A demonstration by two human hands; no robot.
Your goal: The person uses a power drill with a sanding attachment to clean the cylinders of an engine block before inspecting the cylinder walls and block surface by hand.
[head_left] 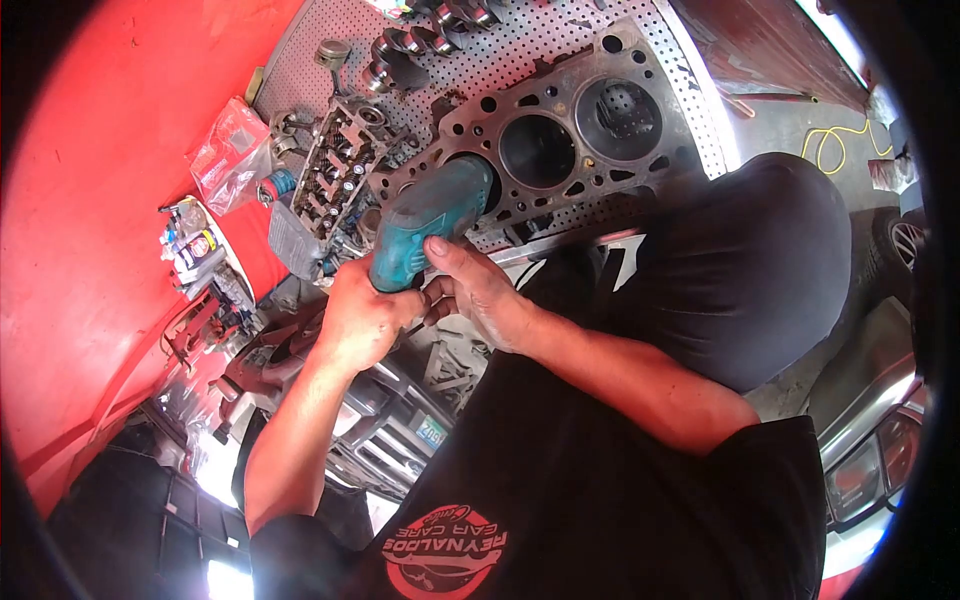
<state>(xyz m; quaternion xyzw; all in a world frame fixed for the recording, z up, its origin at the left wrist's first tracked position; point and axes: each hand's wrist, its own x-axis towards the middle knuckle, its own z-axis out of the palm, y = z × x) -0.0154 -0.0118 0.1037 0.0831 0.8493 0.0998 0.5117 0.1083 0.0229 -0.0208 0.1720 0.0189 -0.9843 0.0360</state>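
A teal power drill (425, 225) is held over the engine block (545, 110), its front end at one of the cylinder bores. The tip of the drill is hidden from view. My left hand (362, 312) is closed around the drill's handle end. Against the drill's side rests the thumb of my right hand (478, 295), with its fingers curled underneath. To the left of the drill lies a cylinder head (340, 170) with its valve springs showing. The block's other bores, dark inside, sit right of the drill.
A crankshaft (420, 45) and a piston with its rod (333, 55) lie on the perforated metal table (510, 40). Red plastic packaging (228, 145) and bottles (195, 250) are at the left. A yellow cord (825, 145) lies on the floor. Rounded dark fabric (750, 270) rises at right.
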